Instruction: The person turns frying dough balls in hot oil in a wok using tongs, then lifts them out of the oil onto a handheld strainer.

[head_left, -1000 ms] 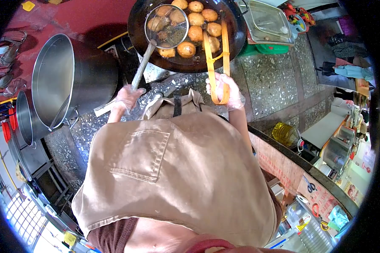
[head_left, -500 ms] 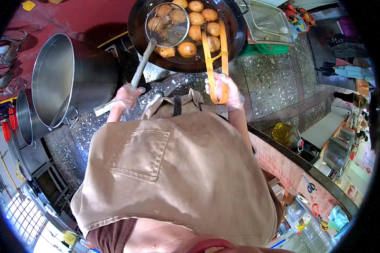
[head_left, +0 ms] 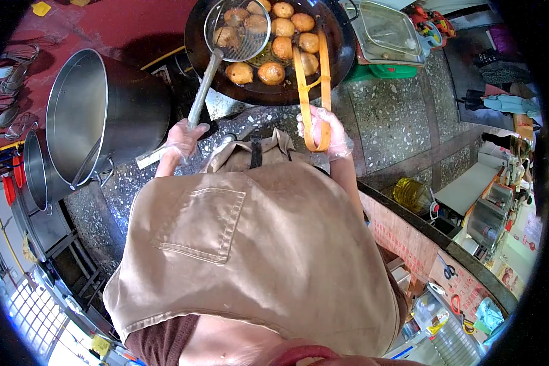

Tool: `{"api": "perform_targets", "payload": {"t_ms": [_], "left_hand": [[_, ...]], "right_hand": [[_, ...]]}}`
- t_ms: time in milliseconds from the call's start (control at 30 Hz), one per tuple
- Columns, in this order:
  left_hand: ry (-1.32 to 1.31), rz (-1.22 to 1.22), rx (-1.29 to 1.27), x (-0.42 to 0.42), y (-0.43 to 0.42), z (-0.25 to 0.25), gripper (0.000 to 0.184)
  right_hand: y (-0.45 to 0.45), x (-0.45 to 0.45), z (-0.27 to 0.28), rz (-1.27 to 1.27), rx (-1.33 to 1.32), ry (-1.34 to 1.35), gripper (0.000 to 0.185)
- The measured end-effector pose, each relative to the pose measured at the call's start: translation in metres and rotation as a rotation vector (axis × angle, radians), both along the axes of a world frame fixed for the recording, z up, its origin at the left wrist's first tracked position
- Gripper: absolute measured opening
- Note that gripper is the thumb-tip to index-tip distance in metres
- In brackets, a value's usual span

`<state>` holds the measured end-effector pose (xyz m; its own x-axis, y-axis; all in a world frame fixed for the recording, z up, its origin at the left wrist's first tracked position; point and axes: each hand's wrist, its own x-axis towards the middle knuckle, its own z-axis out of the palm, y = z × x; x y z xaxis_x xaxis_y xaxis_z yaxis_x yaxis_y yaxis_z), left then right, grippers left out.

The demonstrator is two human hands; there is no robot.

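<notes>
My left hand (head_left: pixel 182 140), in a clear plastic glove, is closed around the handle of a wire strainer (head_left: pixel 238 30). The strainer's mesh head is over the left part of a dark wok (head_left: pixel 348 58). Several golden-brown fried balls (head_left: pixel 271 72) lie in the wok, some seen through the mesh. Also gloved, my right hand (head_left: pixel 329 131) grips long bamboo tongs (head_left: pixel 324 67) near their bent end. The tong tips reach into the wok at the right, on either side of a ball (head_left: pixel 308 63). Whether they touch it I cannot tell.
A large steel pot (head_left: pixel 128 107) stands left of the wok, with a smaller pot (head_left: pixel 35 171) beyond it. Right of the wok are a glass-lidded tray (head_left: pixel 387 27) and a green container (head_left: pixel 393 71). A bottle of yellow oil (head_left: pixel 410 193) is at the right.
The strainer head has shifted up and slightly left in the wok, uncovering the oil near the two lower-left balls. The tongs and my right hand have barely moved.
</notes>
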<state>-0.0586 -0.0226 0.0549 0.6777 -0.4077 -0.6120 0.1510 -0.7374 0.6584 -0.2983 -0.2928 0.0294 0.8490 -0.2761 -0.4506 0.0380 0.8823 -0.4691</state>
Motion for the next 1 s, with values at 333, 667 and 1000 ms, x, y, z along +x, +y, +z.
{"api": "perform_targets", "payload": {"t_ms": [333,667,1000], "left_hand": [[-0.179,0.125,-0.010,0.014,0.005,-0.017,0.031],[-0.456,0.063,0.165,0.065,0.004,-0.025,0.039],[-0.534,0.055,0.172,0.090,-0.007,-0.043,0.038]], "right_hand": [[0.001,-0.003,0.007,-0.031,-0.088,0.060,0.038],[0.006,0.022,0.031,0.009,-0.463,0.304,0.025],[0.016,0.089,0.064,0.568,-1.301,0.848,0.065]]}}
